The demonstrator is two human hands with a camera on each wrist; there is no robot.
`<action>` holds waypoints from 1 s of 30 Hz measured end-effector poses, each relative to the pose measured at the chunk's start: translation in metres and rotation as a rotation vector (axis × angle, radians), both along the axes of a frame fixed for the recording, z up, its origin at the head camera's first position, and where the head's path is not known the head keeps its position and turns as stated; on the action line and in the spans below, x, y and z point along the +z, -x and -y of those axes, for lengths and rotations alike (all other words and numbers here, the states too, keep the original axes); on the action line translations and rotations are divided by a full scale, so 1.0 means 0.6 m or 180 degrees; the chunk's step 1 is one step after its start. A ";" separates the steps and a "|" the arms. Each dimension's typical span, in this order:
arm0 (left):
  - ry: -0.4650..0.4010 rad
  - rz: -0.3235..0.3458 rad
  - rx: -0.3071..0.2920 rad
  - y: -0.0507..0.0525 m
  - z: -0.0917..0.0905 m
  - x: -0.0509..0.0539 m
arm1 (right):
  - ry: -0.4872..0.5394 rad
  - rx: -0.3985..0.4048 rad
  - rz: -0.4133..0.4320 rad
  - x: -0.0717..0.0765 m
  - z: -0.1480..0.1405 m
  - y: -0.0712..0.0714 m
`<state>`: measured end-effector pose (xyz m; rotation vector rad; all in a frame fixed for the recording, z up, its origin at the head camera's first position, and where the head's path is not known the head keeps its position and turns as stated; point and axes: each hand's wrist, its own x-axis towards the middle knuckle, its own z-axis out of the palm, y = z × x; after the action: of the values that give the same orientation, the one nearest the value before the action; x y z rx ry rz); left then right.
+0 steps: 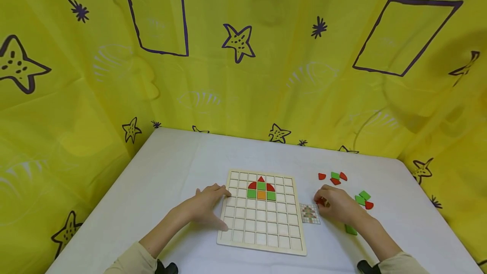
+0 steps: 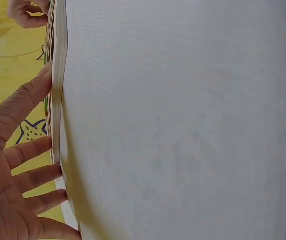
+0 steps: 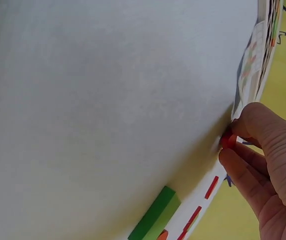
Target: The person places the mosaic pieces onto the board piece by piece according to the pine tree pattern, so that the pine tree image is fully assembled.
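Yellow curtain: rose at the back and along the sides, drawn with dark stars.
Desk: white-topped, its far edge close to the cloth.
Gridded board: lay between the desk's left and right edges; looked wooden, stiff and light enough to slide if nudged, so the outer rim seemed the place to steady it.
Left hand: fingers spread wide, tips against the board's left edge.
Right hand: thumb and fingertips drawn narrow, pinching a red piece.
Picture card: by the board's right edge, a tree printed on its grid; looked thin and easily bent.
Placed pieces: seven, toward the board's far edge, a red triangle topmost.
Loose pieces: red and green, strewn toward the desk's right edge, some nearer its far right corner.
Red piece: just beside the card's right edge, its shape partly hidden by fingers; looked light, hard and smooth, perhaps slippery, best taken by its sides so the underside was free.
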<state>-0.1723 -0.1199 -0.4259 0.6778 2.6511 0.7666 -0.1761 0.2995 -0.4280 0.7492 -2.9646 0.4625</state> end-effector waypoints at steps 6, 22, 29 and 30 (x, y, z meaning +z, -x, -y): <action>0.0021 0.0003 -0.0009 -0.001 0.001 0.004 | 0.0252 0.0105 -0.0051 0.011 0.019 0.008; 0.0017 0.0017 -0.0031 -0.003 -0.002 0.007 | 0.0233 0.0455 0.0279 0.018 0.135 0.028; 0.0063 0.0012 -0.0020 -0.001 -0.002 0.006 | 0.0189 0.0633 0.0250 0.010 0.151 0.032; 0.0068 0.0015 -0.0013 -0.001 -0.002 0.006 | 0.0194 0.0659 0.0230 0.010 0.153 0.032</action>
<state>-0.1715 -0.1189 -0.4223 0.6748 2.6490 0.7370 -0.1951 0.2075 -0.4220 1.0602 -2.9354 0.6006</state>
